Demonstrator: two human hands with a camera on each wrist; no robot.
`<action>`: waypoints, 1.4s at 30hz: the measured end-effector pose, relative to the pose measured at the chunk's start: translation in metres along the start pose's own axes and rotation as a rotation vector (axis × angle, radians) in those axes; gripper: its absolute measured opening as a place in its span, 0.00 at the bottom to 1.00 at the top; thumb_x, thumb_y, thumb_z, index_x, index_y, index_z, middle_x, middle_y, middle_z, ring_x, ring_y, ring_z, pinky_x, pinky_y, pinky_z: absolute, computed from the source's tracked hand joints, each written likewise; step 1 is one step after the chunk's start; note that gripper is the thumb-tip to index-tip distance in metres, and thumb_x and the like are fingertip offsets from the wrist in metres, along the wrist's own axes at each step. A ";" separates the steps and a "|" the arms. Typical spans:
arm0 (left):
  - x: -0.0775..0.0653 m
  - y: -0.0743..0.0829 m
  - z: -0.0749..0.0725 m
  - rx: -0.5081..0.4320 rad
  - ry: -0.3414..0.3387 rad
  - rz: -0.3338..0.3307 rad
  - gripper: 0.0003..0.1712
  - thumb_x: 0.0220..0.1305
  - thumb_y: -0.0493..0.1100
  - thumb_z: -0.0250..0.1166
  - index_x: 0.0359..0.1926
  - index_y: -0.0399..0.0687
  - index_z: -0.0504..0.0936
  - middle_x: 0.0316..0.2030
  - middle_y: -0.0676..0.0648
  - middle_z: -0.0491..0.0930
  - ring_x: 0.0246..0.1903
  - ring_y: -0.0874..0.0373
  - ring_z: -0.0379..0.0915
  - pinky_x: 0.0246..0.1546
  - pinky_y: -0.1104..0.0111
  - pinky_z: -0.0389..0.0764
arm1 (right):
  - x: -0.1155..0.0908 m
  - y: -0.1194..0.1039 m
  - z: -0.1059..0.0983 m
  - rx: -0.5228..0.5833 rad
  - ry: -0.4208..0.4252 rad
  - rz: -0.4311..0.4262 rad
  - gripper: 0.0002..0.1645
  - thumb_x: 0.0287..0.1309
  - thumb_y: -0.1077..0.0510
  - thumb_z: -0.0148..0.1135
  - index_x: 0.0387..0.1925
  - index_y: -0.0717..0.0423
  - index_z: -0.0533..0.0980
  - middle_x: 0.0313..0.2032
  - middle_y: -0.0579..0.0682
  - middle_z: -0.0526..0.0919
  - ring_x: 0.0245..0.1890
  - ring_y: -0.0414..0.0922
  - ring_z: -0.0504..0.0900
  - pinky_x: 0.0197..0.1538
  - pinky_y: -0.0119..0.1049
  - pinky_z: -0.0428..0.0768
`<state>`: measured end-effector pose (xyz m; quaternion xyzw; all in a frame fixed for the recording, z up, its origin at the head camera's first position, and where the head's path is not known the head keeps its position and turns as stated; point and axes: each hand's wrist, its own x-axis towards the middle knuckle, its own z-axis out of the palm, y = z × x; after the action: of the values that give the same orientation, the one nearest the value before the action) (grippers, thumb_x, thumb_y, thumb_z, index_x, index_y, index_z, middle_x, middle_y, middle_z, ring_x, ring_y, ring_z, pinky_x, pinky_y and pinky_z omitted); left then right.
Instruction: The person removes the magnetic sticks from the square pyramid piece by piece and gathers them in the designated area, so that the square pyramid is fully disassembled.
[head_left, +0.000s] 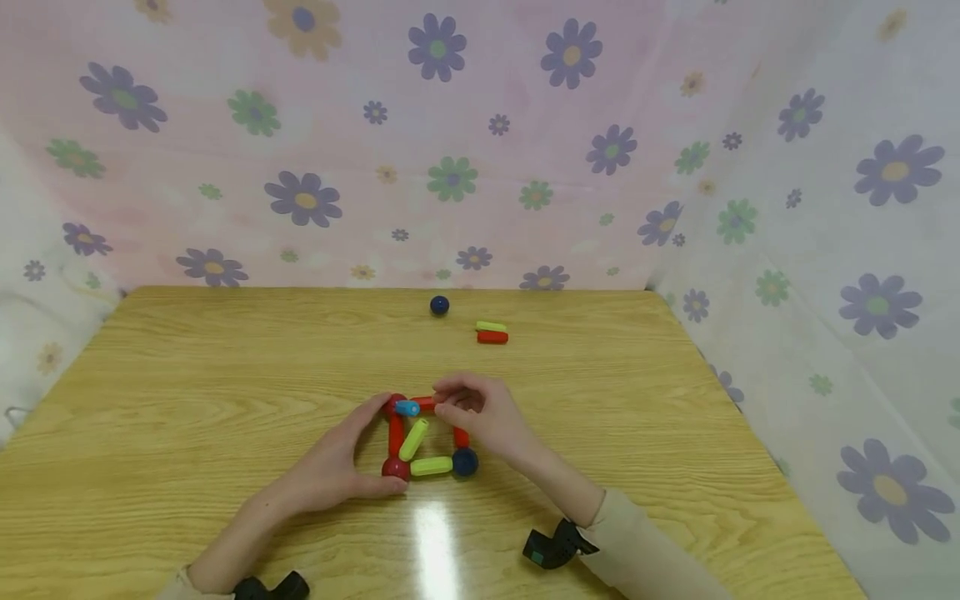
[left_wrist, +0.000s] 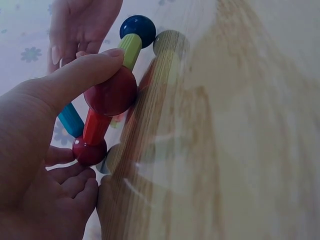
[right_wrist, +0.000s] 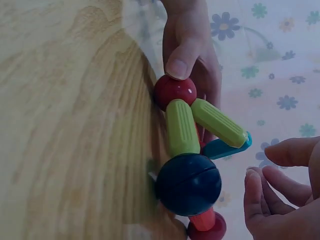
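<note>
A square frame of balls and sticks lies on the table. My left hand grips its left side, thumb on the near red ball and fingers at the far red ball. Red sticks and a yellow-green stick form the sides, with a dark blue ball at the near right corner. Another yellow-green stick and a blue stick slant up from the two left balls. My right hand hovers by the far right corner ball, fingers loosely bent, nothing between them.
Farther back on the wooden table are a loose dark blue ball, a yellow-green stick and a red stick side by side. A flowered curtain hangs behind the table.
</note>
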<state>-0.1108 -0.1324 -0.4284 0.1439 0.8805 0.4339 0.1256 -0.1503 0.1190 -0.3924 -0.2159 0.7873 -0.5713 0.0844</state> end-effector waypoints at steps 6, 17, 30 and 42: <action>0.000 -0.001 -0.001 -0.006 0.000 0.008 0.68 0.43 0.65 0.80 0.79 0.58 0.50 0.77 0.44 0.53 0.76 0.40 0.48 0.70 0.38 0.57 | -0.004 0.004 0.002 0.028 -0.068 0.081 0.19 0.64 0.59 0.66 0.55 0.60 0.79 0.48 0.53 0.85 0.45 0.45 0.83 0.49 0.29 0.82; 0.001 0.000 -0.001 0.001 0.001 0.028 0.68 0.43 0.65 0.80 0.79 0.57 0.51 0.77 0.43 0.54 0.75 0.40 0.49 0.70 0.38 0.58 | -0.008 0.008 0.007 0.070 -0.112 0.066 0.16 0.64 0.61 0.66 0.53 0.57 0.80 0.48 0.54 0.84 0.46 0.46 0.83 0.50 0.30 0.83; 0.001 -0.001 0.000 -0.005 -0.002 0.019 0.68 0.43 0.65 0.79 0.79 0.58 0.51 0.77 0.45 0.53 0.76 0.41 0.48 0.70 0.38 0.57 | -0.010 0.015 0.012 0.077 -0.174 0.082 0.18 0.62 0.61 0.68 0.54 0.57 0.79 0.46 0.55 0.82 0.44 0.44 0.83 0.47 0.30 0.83; 0.001 0.000 0.000 0.006 -0.008 -0.007 0.68 0.43 0.67 0.79 0.79 0.60 0.50 0.77 0.45 0.52 0.76 0.40 0.48 0.69 0.38 0.59 | -0.010 0.014 0.015 0.010 -0.153 0.079 0.15 0.57 0.58 0.73 0.44 0.56 0.79 0.40 0.50 0.82 0.38 0.42 0.84 0.42 0.29 0.83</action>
<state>-0.1114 -0.1318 -0.4288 0.1427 0.8818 0.4303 0.1302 -0.1387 0.1141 -0.4115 -0.2275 0.7834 -0.5534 0.1680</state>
